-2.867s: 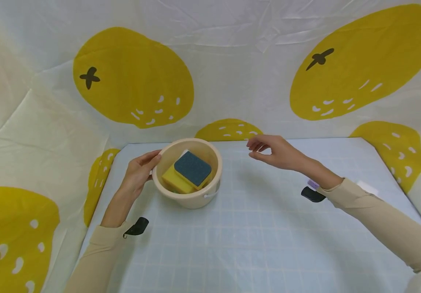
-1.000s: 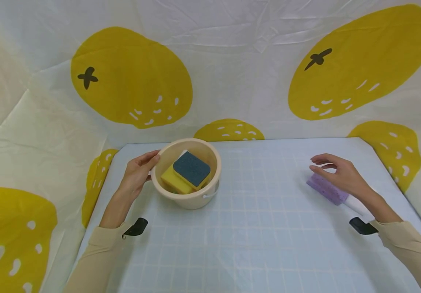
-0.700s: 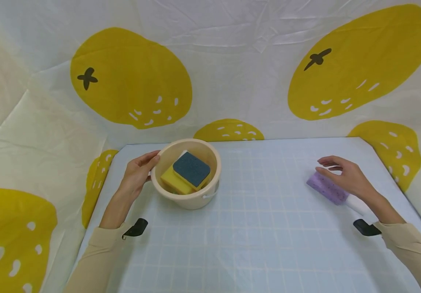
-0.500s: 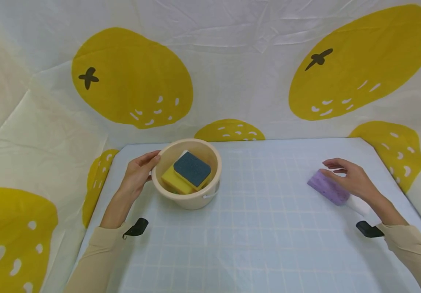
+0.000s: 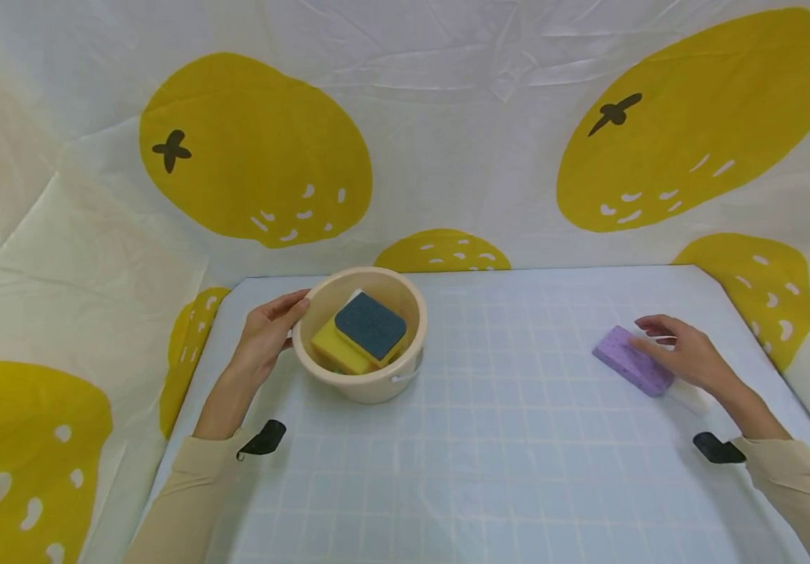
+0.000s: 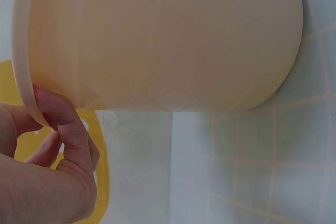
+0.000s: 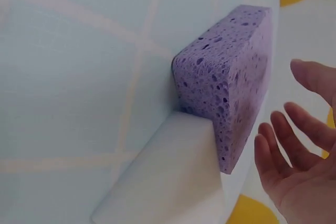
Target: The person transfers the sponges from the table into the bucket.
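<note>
My left hand [image 5: 264, 333] pinches the rim of a cream bucket [image 5: 370, 388] between thumb and fingers; the left wrist view shows the fingertips curled over that rim [image 6: 23, 51]. Inside the bucket lie a yellow sponge with a dark blue-green scouring side [image 5: 371, 325] and another yellow sponge [image 5: 334, 348] beneath it. On the right, my right hand [image 5: 687, 356] hovers over a purple sponge [image 5: 632, 362] with fingers relaxed and holding nothing. In the right wrist view, a gap shows between the fingers and the purple sponge [image 7: 226, 77]. A white block-shaped sponge [image 7: 168, 177] lies against it.
The table [image 5: 489, 470] wears a pale blue gridded cover. A white curtain with large yellow fruit prints [image 5: 257, 149] stands behind it and at both sides. Something white and partly hidden lies in the bucket behind the sponges. The bucket's handle [image 5: 405, 376] hangs at its side.
My right hand has moved right from beside the bucket to above the purple sponge, then shifted slightly nearer and lower. My left hand and the bucket stay put.
</note>
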Demonstrator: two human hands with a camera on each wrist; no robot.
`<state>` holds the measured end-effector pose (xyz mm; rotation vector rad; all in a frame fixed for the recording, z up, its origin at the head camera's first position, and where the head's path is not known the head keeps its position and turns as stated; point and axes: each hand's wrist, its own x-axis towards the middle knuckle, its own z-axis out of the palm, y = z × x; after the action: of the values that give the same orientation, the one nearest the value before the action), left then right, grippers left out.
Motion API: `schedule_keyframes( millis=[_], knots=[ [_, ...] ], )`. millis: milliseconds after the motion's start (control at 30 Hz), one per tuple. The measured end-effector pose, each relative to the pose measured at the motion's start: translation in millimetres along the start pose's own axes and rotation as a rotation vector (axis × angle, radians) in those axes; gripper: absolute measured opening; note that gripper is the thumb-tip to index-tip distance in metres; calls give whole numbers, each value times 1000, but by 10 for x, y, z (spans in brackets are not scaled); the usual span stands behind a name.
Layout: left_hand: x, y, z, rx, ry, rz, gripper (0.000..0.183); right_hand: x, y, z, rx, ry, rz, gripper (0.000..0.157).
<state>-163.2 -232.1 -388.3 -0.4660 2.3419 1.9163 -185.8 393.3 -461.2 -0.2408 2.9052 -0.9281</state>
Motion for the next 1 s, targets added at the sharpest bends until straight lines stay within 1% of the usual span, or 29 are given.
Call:
schedule_keyframes(
  millis=[167,300,633,1000],
  knots=[
    [-2,-4,-1,-7,-5,11,50,-13,85,24,-6,-35,10,58],
    [-9,-12,-10,-11,-10,20,51,-19,136,44,-3,-60,1,58],
    [-10,-3,2,-4,-5,17,51,-13,158,51,-21,-143,-2,57],
    [-11,8,6,-1,4,6,51,-1,129,37,-24,-145,-9,55]
  ],
)
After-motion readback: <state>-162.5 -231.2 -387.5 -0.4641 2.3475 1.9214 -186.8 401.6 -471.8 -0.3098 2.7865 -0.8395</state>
